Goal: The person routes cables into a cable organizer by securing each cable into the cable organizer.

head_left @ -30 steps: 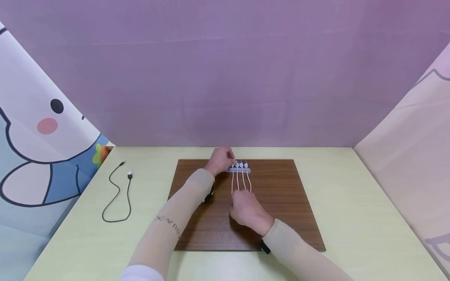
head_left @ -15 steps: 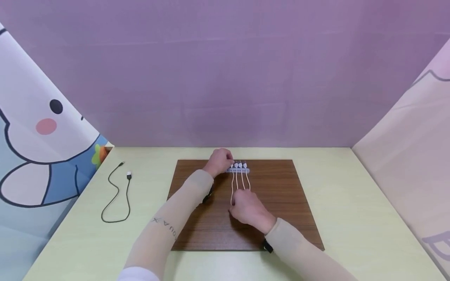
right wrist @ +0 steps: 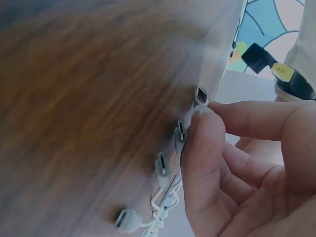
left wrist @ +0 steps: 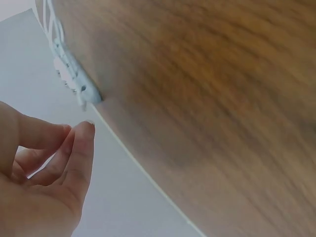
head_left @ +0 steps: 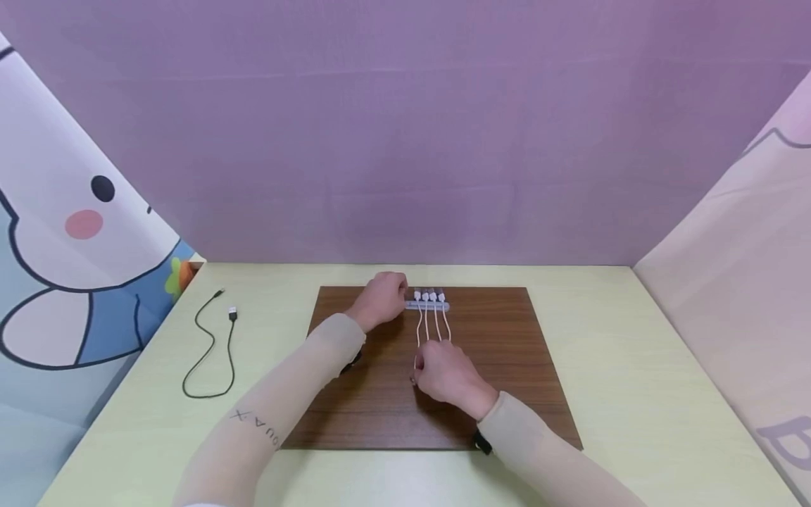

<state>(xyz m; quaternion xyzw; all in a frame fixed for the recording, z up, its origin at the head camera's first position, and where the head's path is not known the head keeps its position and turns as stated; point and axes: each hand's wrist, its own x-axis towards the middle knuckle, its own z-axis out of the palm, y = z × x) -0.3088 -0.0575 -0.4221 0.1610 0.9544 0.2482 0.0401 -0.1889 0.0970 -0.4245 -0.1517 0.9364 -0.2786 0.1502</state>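
On the dark wooden board (head_left: 494,366), several white charging cables (head_left: 438,325) run side by side through a pale grey cable clip (head_left: 412,305). Their white plugs (head_left: 434,296) stand at the far side of the clip. My left hand (head_left: 379,299) is just left of the clip, apart from it. In the left wrist view its fingers bend loosely toward the thumb with nothing between them. Nearer me, my right hand (head_left: 448,373) pinches one white cable's small connector (right wrist: 201,95) between thumb and finger. Other cable connectors (right wrist: 162,165) lie on the board beside those fingers.
A black USB cable (head_left: 209,352) lies in a loop on the pale table (head_left: 266,296), left of the board. Behind the table rises a purple cloth wall (head_left: 405,141), with patterned cloth at both sides.
My left hand has let go of the leftmost plug at the clip and moved left, uncovering that plug. The right hand has hardly moved and keeps its pinch.
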